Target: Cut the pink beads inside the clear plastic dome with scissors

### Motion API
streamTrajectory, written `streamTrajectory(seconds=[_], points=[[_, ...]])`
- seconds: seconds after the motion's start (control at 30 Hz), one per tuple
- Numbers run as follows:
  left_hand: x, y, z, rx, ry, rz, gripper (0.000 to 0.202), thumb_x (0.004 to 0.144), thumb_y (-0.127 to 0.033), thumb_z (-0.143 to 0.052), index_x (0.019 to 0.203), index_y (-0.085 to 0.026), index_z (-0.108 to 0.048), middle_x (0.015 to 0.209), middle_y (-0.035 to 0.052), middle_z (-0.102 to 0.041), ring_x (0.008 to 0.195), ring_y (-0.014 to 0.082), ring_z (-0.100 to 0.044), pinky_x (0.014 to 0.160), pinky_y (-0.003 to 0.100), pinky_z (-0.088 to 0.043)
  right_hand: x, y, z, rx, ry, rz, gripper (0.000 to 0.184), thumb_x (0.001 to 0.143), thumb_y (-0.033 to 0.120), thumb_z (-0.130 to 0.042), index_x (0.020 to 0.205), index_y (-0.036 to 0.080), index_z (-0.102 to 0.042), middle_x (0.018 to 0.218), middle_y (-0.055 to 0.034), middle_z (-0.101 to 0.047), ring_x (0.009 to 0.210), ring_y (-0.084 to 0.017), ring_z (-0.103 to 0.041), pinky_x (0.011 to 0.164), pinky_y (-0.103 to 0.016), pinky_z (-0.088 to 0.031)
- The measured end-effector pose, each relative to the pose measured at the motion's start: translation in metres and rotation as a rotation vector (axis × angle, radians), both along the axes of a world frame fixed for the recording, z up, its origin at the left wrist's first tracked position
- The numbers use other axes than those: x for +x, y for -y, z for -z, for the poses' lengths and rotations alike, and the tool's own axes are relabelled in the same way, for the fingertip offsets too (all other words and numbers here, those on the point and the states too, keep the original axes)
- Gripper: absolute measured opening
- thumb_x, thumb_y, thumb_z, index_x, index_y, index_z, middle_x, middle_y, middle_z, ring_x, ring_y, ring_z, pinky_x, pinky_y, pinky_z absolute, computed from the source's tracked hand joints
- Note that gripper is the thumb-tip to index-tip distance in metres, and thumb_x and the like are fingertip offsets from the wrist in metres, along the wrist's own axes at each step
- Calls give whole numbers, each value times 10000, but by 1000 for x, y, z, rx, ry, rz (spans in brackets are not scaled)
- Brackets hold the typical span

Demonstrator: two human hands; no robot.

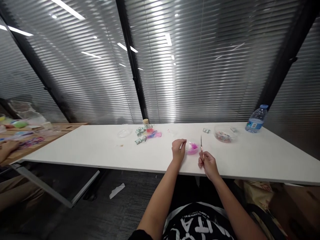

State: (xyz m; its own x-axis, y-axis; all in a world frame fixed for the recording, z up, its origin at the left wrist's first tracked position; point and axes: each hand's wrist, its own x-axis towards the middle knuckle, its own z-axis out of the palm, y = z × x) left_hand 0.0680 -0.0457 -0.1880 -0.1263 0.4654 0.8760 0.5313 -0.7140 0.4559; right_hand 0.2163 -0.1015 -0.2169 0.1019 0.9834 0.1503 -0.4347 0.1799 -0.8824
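My right hand (209, 164) is closed around the handles of a pair of scissors (201, 145), whose blades point up and away from me. The fingers of my left hand (178, 148) are pinched together over the white table. Whatever sits in that pinch is too small to make out. Between my hands stands a small clear bowl (192, 152) with bright pink pieces in it, close beside my left fingertips.
A larger clear bowl (225, 137) of mixed small bits stands to the right, with a water bottle (257, 119) farther off. Left of centre lie several printed wrappers (138, 141) and pink and blue packets (154, 134). Another person's hand (9, 148) rests at the wooden table.
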Motion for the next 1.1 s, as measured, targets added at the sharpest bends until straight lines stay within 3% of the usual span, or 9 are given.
streamTrajectory(seconds=[0.4, 1.1], points=[[1, 3, -5, -51, 8, -18, 143, 884, -323, -616, 866, -204, -693, 861, 47, -739, 849, 186, -687, 837, 365, -502, -7, 5, -8, 9, 338, -132, 469, 747, 584, -674, 623, 166, -503, 530, 37, -485, 383, -50, -361, 381, -197, -271], [0, -1, -4, 24, 15, 11, 93, 844, -315, -681, 824, -231, -718, 807, 23, -738, 816, 181, -686, 799, 361, -501, -9, 4, -8, -32, 450, -90, 475, 753, 601, -670, 636, 186, -472, 519, 45, -441, 414, -74, -356, 386, -217, -282]])
